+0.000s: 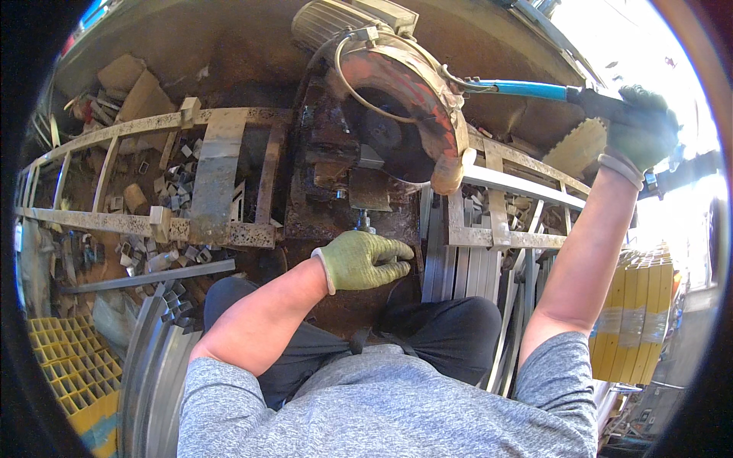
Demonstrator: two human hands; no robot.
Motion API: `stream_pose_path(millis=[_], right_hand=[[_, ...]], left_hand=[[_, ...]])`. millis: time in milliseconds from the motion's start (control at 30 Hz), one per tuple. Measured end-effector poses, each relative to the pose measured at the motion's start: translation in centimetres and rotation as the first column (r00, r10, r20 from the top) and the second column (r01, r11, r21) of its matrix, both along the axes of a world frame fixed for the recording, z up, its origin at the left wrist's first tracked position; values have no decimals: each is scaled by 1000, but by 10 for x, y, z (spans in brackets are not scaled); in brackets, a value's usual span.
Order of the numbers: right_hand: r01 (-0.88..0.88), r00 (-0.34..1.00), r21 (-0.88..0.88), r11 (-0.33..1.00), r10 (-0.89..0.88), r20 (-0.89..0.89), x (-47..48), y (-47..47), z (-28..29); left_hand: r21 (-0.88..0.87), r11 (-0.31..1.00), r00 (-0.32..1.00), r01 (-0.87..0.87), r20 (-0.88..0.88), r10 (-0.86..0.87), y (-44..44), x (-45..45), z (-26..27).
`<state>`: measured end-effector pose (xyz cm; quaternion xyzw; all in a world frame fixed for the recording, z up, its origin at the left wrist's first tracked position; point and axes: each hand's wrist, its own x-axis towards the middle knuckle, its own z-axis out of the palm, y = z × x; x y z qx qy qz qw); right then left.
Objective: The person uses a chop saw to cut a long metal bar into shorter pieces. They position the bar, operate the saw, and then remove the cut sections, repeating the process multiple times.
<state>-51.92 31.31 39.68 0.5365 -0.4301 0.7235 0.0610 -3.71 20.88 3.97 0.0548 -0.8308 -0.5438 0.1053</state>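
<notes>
A metal-cutting chop saw [395, 74] with a worn red blade guard and a motor stands before me. My right hand [644, 129], in a dark green glove and slightly blurred, grips the black end of its blue handle [515, 89]. My left hand [366, 260], in a yellow-green glove, is by the vise screw [363, 220] at the near edge of the saw base; its fingers point right, and whether it touches the screw is hidden. A light metal profile [524, 186] runs from the right up to the saw. The dark blade [383, 131] shows under the guard.
Steel frame supports [172, 229] extend left and right of the saw. Offcuts of square tube [174, 186] litter the floor at left. Long metal profiles [461, 269] lie at right, others [152, 366] at lower left. Yellow tube bundles [633, 315] stand on both sides.
</notes>
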Motion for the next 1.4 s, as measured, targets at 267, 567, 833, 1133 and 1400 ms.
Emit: stream_pose_path(millis=[267,567,833,1133,1400], right_hand=[[-79,993,82,993,86,-86,-14,13,1],[-112,981,-56,992,119,154,13,4,-1],[-76,986,-1,997,75,148,5,9,2],[193,977,11,981,-191,-92,10,9,-6],[116,993,-47,992,-115,28,4,10,-8]], left_hand=[[16,1000,1000,-6,-12,7,0,0,-5],[25,999,999,-22,-48,23,0,0,-5],[17,1000,997,-21,-70,22,1,0,-3],[26,999,996,25,85,-27,-2,1,8],[-7,1000,1000,-13,-20,13,-3,2,1]])
